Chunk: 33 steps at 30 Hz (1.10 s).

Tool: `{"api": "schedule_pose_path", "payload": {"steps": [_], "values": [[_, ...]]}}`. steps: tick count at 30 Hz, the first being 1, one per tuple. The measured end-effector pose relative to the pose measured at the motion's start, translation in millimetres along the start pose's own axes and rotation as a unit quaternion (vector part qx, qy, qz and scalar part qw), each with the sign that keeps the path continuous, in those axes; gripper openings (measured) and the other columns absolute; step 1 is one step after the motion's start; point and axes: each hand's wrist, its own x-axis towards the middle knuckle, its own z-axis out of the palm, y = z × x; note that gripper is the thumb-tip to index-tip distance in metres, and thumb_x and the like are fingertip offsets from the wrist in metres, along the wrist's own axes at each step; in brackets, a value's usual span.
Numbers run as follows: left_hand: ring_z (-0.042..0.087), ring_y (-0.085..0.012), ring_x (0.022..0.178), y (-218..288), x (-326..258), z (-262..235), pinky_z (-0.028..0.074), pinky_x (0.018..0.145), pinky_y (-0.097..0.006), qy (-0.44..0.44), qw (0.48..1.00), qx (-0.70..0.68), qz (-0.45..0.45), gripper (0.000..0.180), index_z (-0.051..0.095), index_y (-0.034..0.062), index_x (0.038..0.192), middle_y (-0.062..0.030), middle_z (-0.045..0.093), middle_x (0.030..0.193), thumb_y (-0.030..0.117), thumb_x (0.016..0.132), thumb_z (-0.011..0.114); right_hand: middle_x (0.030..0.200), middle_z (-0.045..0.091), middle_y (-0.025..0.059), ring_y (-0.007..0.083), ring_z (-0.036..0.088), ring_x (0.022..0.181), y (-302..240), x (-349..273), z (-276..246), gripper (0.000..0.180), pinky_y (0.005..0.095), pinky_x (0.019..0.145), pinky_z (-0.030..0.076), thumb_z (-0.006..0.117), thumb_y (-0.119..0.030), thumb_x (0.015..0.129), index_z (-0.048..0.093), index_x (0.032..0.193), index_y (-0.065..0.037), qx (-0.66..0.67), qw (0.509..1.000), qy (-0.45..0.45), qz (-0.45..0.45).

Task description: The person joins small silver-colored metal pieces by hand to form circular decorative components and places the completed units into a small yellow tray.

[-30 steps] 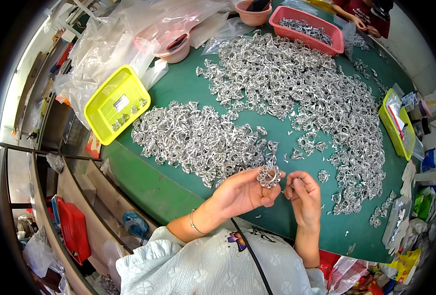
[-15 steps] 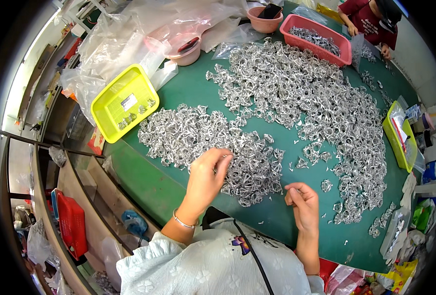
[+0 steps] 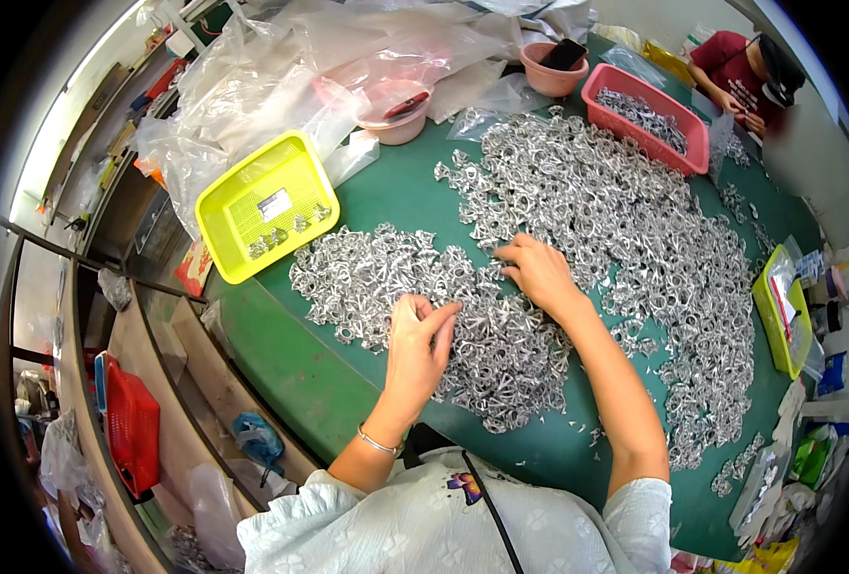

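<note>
Small silvery metal pieces, shaped like ring castings, lie heaped on the green table. My left hand (image 3: 418, 346), with a bangle at its wrist, is over the nearer heap (image 3: 367, 277). Its thumb and fingers are pinched together; what they hold, if anything, is too small to make out. My right hand (image 3: 541, 275) reaches to where the nearer heap meets the larger far heap (image 3: 616, 201). Its fingers point left, thumb and forefinger apart, just over the metal pieces, and I see nothing held in them.
A yellow basket (image 3: 216, 222) with a few metal pieces stands at the left. Farther off are a pink basket (image 3: 697, 143) of pieces and two pink bowls (image 3: 551, 81). Another yellow basket (image 3: 773, 325) is at the right. A co-worker (image 3: 735, 77) works at the far right.
My right hand has moved from the near table edge forward and left to the heaps, its pinch loosening. My left hand stays pinched over the nearer heap. The view has shifted slightly.
</note>
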Motion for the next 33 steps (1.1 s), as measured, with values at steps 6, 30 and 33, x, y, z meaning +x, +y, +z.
{"api": "schedule_pose_path", "payload": {"steps": [6, 30, 33], "values": [[0.046, -0.0229, 0.077, -12.9, -3.8, -1.6, 0.04, 0.067, -0.032, 0.009, 0.999, -0.045, -0.012, 0.024, 0.063, 0.0035, 0.099, -0.0096, 0.044, 0.083, 0.0, 0.076, 0.065, 0.08, 0.06, 0.0082, 0.027, 0.061, 0.077, -4.6, 12.1, -4.5, 0.013, 0.0378, 0.067, 0.047, 0.069, -0.013, 0.073, 0.066, 0.084, -0.006, 0.082, 0.996, 0.026, 0.002], [0.048, -0.0271, 0.103, -38.2, -36.7, -6.5, 0.038, 0.091, -0.035, 0.18, 0.982, -0.044, -0.022, 0.027, 0.056, -0.0005, 0.104, -0.0149, 0.047, 0.11, -0.005, 0.078, 0.056, 0.077, 0.056, -0.0007, 0.0079, 0.048, 0.068, -64.7, 23.0, -33.4, 0.023, 0.0227, 0.062, 0.04, 0.063, -0.018, 0.085, 0.062, 0.103, -0.003, 0.474, 0.866, -0.056, 0.153], [0.042, -0.0268, 0.112, -45.7, -51.2, -1.7, 0.033, 0.098, -0.036, 0.216, 0.972, -0.079, -0.046, 0.033, 0.048, -0.0032, 0.114, -0.0152, 0.041, 0.119, -0.003, 0.082, 0.053, 0.099, 0.056, 0.0051, 0.0097, 0.053, 0.078, -31.0, -22.3, -55.4, 0.037, 0.0228, 0.068, 0.044, 0.06, -0.015, 0.087, 0.05, 0.119, 0.001, 0.616, 0.768, -0.025, 0.172]]}}
